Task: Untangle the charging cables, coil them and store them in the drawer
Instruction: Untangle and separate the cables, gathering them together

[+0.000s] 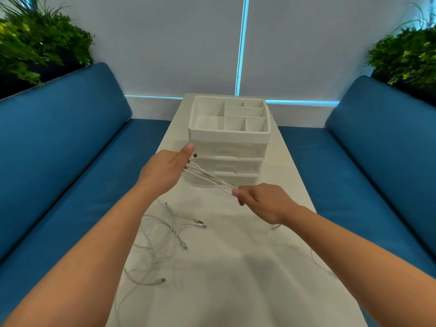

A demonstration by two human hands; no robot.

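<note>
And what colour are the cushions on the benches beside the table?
Blue, plain, on both padded bench cushions, seen in the head view.

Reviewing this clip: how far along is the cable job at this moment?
Early. Done: nothing visibly stored; the drawer unit has its drawers shut and its top tray looks empty. In hand: the left hand and right hand hold a bundle of white cables stretched between them. Left: a loose tangle of cables lies on the table, uncoiled, and a drawer must be opened.
</note>
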